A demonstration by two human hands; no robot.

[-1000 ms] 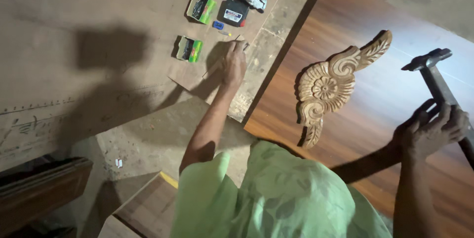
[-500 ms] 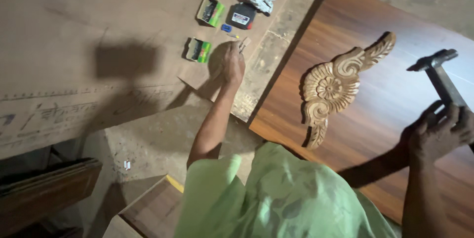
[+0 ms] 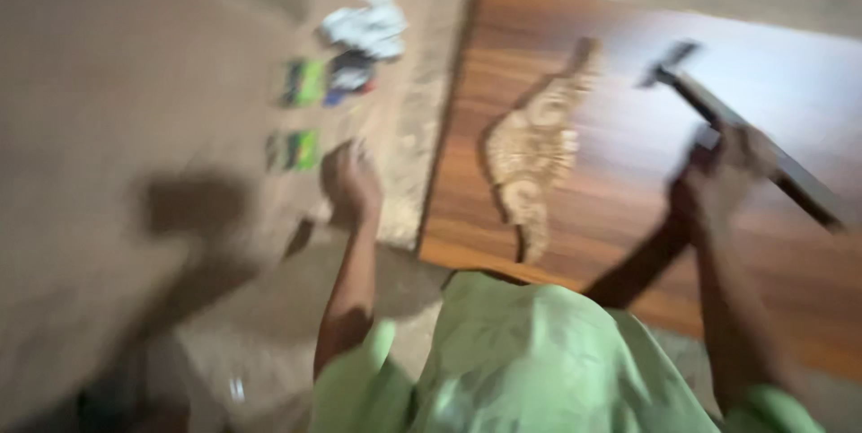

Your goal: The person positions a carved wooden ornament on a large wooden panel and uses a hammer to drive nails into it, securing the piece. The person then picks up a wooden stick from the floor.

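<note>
A dark-headed hammer with a long handle (image 3: 718,114) is gripped by the right hand (image 3: 718,177) above the brown wooden panel (image 3: 628,218); the left hand (image 3: 352,183) is laid near small green boxes (image 3: 296,148); its fingers are too blurred to judge.

Three small packages lie on the floor left of the wooden board, all blurred. A green and dark box (image 3: 303,81) lies farthest back. Just to its right is a dark packet (image 3: 350,74) with a pale patch and a touch of blue and red at its lower edge. Nearer, a second green and dark box (image 3: 294,149) lies just left of the left hand (image 3: 352,183).
</note>
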